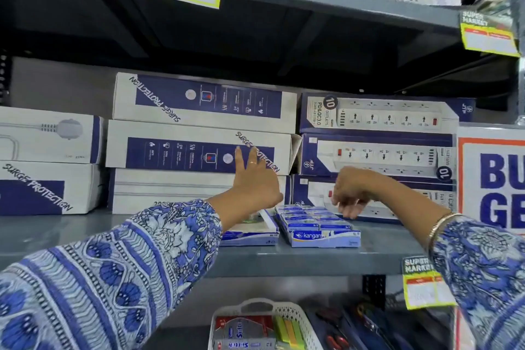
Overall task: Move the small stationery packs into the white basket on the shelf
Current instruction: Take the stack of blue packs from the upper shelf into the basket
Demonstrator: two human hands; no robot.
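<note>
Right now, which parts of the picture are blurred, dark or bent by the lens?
Head view: the right hand is smeared by motion, the left hand sharper; the shelf edges bow from the wide lens; under the upper shelf it is dark; the basket is cut by the bottom edge.

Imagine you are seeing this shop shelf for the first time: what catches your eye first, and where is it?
Two hands in blue patterned sleeves reach over the middle shelf: the left hand open against the stacked surge protector boxes, the right hand hovering, blurred, over a tray of blue Kangaro packs at the shelf front. Below, at the bottom edge, sits the white basket, already holding packs.
</note>
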